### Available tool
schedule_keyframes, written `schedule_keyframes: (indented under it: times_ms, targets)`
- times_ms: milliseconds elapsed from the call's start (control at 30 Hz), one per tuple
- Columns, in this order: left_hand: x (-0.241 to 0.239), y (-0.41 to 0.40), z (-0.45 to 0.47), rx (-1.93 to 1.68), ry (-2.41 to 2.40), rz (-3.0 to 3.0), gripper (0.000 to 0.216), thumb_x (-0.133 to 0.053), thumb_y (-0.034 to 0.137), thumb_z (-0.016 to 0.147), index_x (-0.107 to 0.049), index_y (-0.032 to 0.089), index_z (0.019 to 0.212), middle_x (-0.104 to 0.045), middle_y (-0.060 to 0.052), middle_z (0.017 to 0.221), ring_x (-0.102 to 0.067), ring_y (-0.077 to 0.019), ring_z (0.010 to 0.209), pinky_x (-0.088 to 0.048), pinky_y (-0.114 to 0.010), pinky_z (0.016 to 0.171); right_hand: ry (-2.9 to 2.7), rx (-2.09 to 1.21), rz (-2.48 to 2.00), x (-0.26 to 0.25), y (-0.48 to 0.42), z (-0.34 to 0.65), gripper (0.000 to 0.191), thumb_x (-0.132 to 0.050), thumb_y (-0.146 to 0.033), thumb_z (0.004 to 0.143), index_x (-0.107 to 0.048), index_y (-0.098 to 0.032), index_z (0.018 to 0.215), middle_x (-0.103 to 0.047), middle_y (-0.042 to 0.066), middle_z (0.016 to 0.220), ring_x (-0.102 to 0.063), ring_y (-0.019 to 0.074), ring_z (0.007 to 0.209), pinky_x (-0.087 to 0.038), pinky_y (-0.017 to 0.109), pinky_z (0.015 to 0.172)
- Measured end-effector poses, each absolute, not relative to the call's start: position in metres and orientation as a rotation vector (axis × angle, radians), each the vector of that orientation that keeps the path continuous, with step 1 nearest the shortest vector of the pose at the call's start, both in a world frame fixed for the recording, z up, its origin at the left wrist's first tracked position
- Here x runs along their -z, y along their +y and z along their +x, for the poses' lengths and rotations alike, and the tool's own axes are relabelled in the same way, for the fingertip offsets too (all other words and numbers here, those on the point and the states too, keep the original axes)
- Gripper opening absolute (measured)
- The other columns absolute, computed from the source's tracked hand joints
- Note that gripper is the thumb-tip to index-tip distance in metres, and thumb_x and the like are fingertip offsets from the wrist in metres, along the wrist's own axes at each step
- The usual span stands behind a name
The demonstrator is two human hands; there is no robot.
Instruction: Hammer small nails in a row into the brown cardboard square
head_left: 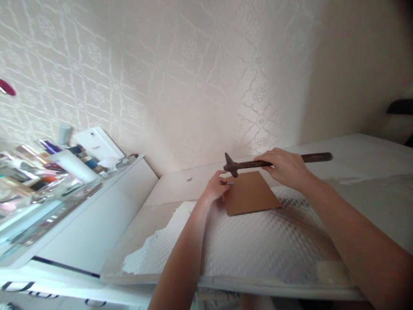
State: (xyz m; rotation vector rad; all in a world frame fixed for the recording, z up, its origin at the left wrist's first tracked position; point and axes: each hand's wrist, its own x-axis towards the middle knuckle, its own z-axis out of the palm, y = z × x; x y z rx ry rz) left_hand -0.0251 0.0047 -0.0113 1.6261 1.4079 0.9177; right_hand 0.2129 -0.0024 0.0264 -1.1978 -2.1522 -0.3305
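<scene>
Cluttered shelf beside padded sheet

Pale embossed wallpaper with floral lattice fills twelve o'clock. White table meets it at three. White shelf unit at nine, crowded with bottles. Soft, even daylight.

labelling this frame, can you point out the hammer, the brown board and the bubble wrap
hammer (245, 164), head view, on the dark handle just left of the right hand (285, 168)
brown board (250, 194), head view, on the middle of its flat face
bubble wrap (258, 245), head view, on the bare sheet below the board
</scene>
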Motion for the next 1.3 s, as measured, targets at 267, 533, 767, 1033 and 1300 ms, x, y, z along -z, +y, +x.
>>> schedule_keyframes:
  times_ms: [267,533,767,1033,1300]
  targets:
    - [0.0129,0.0066,-0.0251,-0.929,1.375,1.655,0.050,-0.055,-0.006,0.062,-0.050,0.017,0.106,-0.064,0.002,0.074,-0.062,-0.0120,0.072,-0.045,-0.021,0.065,-2.206,0.241,-1.185,-0.0261,-0.0027,0.2131,0.029,-0.051,-0.015,0.078,-0.070,-0.029,0.095,-0.070,0.000,0.092,-0.061,0.0192,0.087,-0.045,0.028,0.066]
    - [0.0121,0.0054,-0.0248,-0.925,1.387,1.634,0.048,-0.057,-0.005,0.064,-0.050,0.018,0.105,-0.064,0.003,0.072,-0.061,-0.0105,0.069,-0.045,-0.019,0.063,-2.151,0.306,-1.190,-0.0292,-0.0046,0.2127,0.028,-0.049,-0.015,0.080,-0.070,-0.027,0.096,-0.070,0.001,0.092,-0.061,0.0191,0.087,-0.044,0.027,0.065]
    - [0.0142,0.0072,-0.0256,-0.931,1.384,1.646,0.051,-0.056,-0.007,0.062,-0.050,0.018,0.107,-0.065,0.002,0.074,-0.061,-0.0117,0.072,-0.045,-0.021,0.065,-2.181,0.307,-1.232,-0.0288,-0.0045,0.2135,0.028,-0.050,-0.015,0.080,-0.070,-0.027,0.096,-0.070,0.001,0.092,-0.061,0.0199,0.088,-0.044,0.028,0.064]
    - [0.0114,0.0046,-0.0244,-0.929,1.391,1.653,0.047,-0.056,-0.004,0.062,-0.050,0.018,0.103,-0.064,0.001,0.074,-0.061,-0.0123,0.071,-0.046,-0.024,0.069,-2.170,0.297,-1.163,-0.0301,-0.0059,0.2113,0.028,-0.049,-0.015,0.081,-0.069,-0.027,0.097,-0.070,0.001,0.095,-0.060,0.0194,0.090,-0.045,0.028,0.066]
    - [0.0117,0.0048,-0.0258,-0.917,1.409,1.653,0.050,-0.056,-0.004,0.064,-0.049,0.019,0.108,-0.065,0.001,0.075,-0.061,-0.0124,0.072,-0.046,-0.025,0.072,-2.119,0.382,-1.224,-0.0278,-0.0032,0.2140,0.029,-0.049,-0.015,0.081,-0.069,-0.025,0.099,-0.070,0.002,0.094,-0.060,0.0197,0.089,-0.044,0.028,0.064]
